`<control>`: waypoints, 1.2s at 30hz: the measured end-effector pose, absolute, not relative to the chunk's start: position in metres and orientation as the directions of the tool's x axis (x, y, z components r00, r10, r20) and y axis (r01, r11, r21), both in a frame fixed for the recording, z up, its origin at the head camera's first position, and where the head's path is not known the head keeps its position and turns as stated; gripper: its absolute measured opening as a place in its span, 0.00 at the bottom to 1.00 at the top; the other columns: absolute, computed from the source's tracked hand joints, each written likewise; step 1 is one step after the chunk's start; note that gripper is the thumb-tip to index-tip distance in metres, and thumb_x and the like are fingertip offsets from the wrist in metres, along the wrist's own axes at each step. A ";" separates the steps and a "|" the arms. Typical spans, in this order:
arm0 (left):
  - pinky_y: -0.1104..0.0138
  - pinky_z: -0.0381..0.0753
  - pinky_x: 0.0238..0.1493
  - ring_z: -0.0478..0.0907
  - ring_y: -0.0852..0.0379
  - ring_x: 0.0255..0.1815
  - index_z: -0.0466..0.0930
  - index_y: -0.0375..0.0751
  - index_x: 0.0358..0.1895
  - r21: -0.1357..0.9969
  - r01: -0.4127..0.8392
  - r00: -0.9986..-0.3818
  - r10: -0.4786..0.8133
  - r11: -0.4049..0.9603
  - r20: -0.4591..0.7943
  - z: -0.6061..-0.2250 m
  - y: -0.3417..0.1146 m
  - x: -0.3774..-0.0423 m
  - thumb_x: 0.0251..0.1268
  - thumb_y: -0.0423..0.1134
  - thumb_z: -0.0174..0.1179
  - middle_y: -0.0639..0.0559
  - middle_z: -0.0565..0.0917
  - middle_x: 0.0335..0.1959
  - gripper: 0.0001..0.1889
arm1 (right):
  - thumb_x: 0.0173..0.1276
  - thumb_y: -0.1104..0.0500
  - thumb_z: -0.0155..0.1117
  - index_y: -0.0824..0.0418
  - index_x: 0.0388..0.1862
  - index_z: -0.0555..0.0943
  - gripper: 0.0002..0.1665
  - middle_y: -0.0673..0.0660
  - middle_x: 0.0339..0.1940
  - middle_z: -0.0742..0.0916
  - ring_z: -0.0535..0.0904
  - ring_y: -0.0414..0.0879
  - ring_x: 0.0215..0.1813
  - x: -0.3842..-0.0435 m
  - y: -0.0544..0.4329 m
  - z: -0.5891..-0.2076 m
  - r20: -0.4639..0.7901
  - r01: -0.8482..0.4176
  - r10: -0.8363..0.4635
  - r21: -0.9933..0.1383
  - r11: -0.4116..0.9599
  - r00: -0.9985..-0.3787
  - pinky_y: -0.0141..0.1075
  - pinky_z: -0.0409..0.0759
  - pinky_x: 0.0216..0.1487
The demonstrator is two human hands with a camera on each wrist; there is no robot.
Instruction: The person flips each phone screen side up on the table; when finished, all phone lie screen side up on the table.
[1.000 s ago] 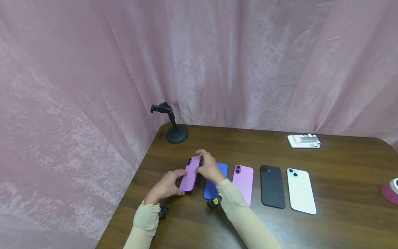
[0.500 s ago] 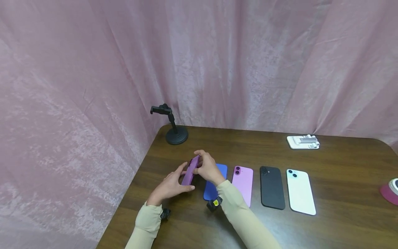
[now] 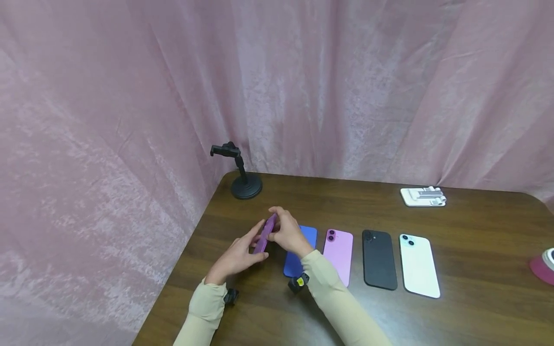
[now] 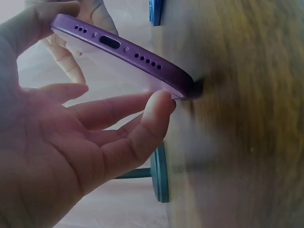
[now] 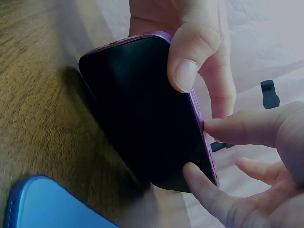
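Note:
A purple phone (image 3: 265,234) stands tilted on its long edge between my two hands, close over the wooden table (image 3: 259,312). Its black screen (image 5: 133,109) faces the right wrist camera, while the left wrist view shows its bottom edge (image 4: 128,49) with the charging port. My left hand (image 3: 235,259) pinches the near end, thumb on the screen side and fingers at the back. At the far end, my right hand (image 3: 292,235) grips the upper long edge with thumb and fingers. A blue phone (image 3: 293,262) lies partly hidden under my right wrist.
To the right lie a second purple phone (image 3: 339,254), a black phone (image 3: 379,259) and a white phone (image 3: 419,265) in a row. A black phone stand (image 3: 245,185) is at the back left, a folded white stand (image 3: 422,197) at the back right. A pink round object (image 3: 541,269) sits far right.
The held purple phone has turned from back facing up, camera lenses showing, onto its edge. My left thumb has shifted up round it; the right hand has barely moved.

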State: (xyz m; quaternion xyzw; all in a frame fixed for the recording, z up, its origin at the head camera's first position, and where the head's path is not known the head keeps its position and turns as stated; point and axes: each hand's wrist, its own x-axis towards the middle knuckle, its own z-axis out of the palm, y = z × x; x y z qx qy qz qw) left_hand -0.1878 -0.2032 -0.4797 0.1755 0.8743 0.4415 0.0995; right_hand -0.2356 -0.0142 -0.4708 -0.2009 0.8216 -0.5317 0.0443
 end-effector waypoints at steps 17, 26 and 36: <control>0.61 0.83 0.32 0.84 0.46 0.38 0.61 0.39 0.78 0.841 0.251 -0.894 0.448 0.480 0.012 -0.480 -0.212 -0.187 0.68 0.32 0.63 0.31 0.77 0.61 0.36 | 0.72 0.64 0.62 0.76 0.73 0.59 0.36 0.72 0.63 0.79 0.81 0.62 0.60 -0.233 -0.021 -0.480 0.072 -0.213 -0.396 -0.921 0.326 -0.915 0.50 0.79 0.58; 0.59 0.84 0.28 0.85 0.39 0.45 0.60 0.37 0.78 0.901 0.172 -0.912 0.411 0.397 -0.007 -0.478 -0.221 -0.188 0.67 0.27 0.61 0.31 0.73 0.67 0.36 | 0.72 0.60 0.62 0.74 0.74 0.62 0.37 0.70 0.61 0.81 0.80 0.61 0.61 -0.231 -0.025 -0.485 0.035 -0.258 -0.461 -0.865 0.430 -0.887 0.52 0.77 0.59; 0.58 0.85 0.28 0.84 0.37 0.36 0.57 0.30 0.77 0.923 0.125 -0.919 0.394 0.365 -0.032 -0.471 -0.223 -0.188 0.65 0.23 0.61 0.24 0.75 0.63 0.38 | 0.64 0.64 0.70 0.73 0.76 0.58 0.46 0.72 0.57 0.82 0.85 0.57 0.48 -0.228 -0.028 -0.487 0.007 -0.249 -0.475 -0.859 0.448 -0.880 0.47 0.83 0.48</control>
